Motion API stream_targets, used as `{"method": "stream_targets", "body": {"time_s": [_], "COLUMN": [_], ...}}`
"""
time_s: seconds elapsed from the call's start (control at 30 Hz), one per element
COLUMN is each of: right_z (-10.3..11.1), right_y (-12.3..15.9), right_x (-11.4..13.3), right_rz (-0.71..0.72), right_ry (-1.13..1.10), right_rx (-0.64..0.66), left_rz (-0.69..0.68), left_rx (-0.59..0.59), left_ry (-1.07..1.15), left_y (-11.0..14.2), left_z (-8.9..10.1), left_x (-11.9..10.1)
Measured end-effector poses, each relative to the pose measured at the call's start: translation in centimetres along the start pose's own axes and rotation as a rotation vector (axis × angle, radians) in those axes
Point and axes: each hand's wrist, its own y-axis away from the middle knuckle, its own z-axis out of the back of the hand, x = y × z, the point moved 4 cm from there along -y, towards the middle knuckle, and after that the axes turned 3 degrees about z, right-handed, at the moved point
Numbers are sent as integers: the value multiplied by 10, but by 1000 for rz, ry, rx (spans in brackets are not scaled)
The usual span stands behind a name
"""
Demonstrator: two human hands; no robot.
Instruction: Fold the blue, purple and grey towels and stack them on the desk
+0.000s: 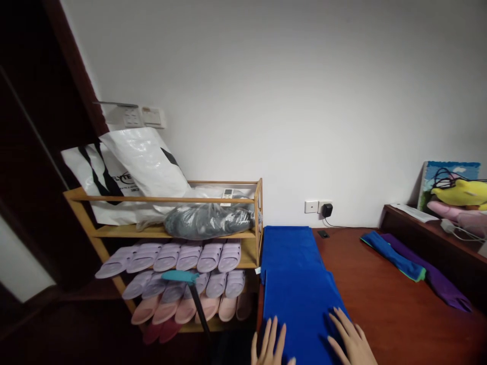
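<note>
Where cloth (pixel 299 296) lies (blue), hands (pixel 268 352) (pixel 355 344) spread.

Single head-worn view, wide, looking forward and down over the blue cloth (pixel 294 294).
The camera looks from above the cloth's near end and faces the white wall (pixel 304 101) beyond its far end. Nearest to the lens are the wearer's left hand (pixel 270 345) and right hand (pixel 352 339), on the near part of the cloth, both cut off by the picture's edge. Left of the cloth, the view reaches past the wooden rack (pixel 249 253) to the dark door frame (pixel 78 61), which slants; right of it, the view spans the red-brown tabletop (pixel 373 294), seen obliquely from above, and a raised ledge (pixel 413 230) farther over.
</note>
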Motion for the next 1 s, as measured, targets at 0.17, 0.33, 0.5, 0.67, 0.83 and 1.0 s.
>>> {"method": "stream_targets", "body": {"time_s": [0.17,0.33,0.5,0.67,0.83,1.0], "right_z": [14,-22,-29,-24,-22,-13], "right_y": [-92,-128,-122,-113,-97,-75], "right_x": [12,-14,-21,-16,-13,-4], "right_rz": [-49,-160,-179,-190,-205,-195], "right_ry": [-16,17,51,58,73,96], "right_rx": [-93,-42,-28,-6,8,-6], "left_rz": [-41,13,5,-9,-22,-7], "left_rx": [36,185,176,183,185,211], "left_ry": [75,90,99,95,102,79], "left_y": [-109,-151,-145,-138,-123,-103], "left_z": [18,-28,-47,-44,-38,-22], "left_x": [3,25,32,29,24,14]}}
